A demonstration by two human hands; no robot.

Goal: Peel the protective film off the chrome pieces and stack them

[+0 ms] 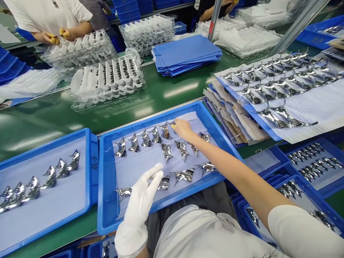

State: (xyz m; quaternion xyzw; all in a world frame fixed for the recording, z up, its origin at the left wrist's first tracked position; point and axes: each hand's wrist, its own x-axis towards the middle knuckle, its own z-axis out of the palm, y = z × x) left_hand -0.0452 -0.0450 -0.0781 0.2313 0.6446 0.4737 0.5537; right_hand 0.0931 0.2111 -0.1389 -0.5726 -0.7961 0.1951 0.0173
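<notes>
Surface: a green tabletop (51,125) is spanned by a long metal edge strip, with trays set along it.

Near tray: a blue plastic tray (107,186) is lined with a pale sheet, and silvery curved pieces (166,147) are laid on it in rows.

Left hand: a white-gloved left hand (141,200) is held over the tray's near side, its fingers together and extended, with nothing seen clamped in the grip.

Right hand: a bare right hand (182,129), a yellow fingertip cover (173,126) being worn, is placed at the middle row. Contact seems likely, but whether the grip is clamped on a piece cannot be told.

Beyond: clear plastic trays (107,80) packed with white inserts and a stack of blue plastic sheets (186,53) are placed across the tabletop.

Right side: silvery pieces are laid out on a white sheet (301,114) above a pile of brown paper (231,118).

Room: a co-worker's hands (55,37) are seen at the far side, with blue crates (314,161) stacked low.
</notes>
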